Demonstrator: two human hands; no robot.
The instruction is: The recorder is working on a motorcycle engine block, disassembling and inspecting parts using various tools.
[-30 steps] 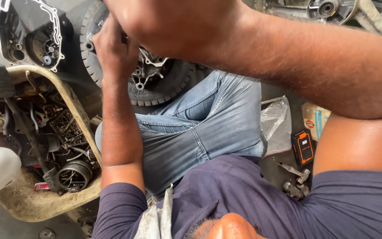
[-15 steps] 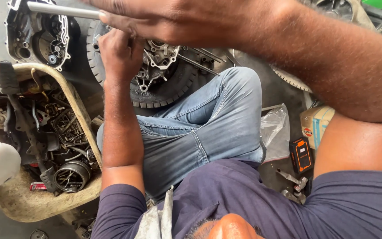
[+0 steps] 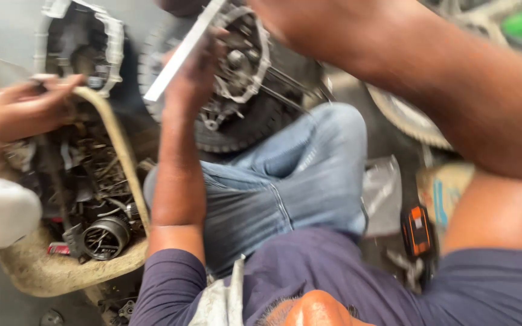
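Observation:
My left hand (image 3: 196,69) reaches up from the lower left and grips a round metal engine assembly (image 3: 243,57) that rests on a black tyre (image 3: 246,130). A silver metal bar (image 3: 179,54) slants across that hand, its upper end running to my right hand (image 3: 273,12). That hand is mostly cut off by the top edge, and its forearm crosses from the right. My bent knee in blue jeans (image 3: 297,175) lies below the assembly. The picture is motion-blurred.
Another person's hand (image 3: 25,111) holding a thin stick reaches in over a beige tub (image 3: 61,271) full of dark engine parts. A grey engine cover (image 3: 83,42) stands behind it. An orange-and-black device (image 3: 418,229) and a clear plastic bag (image 3: 382,193) lie at right.
The silver bar has swung from level to a steep slant over my left hand. The other person's hand has moved in from the left over the tub.

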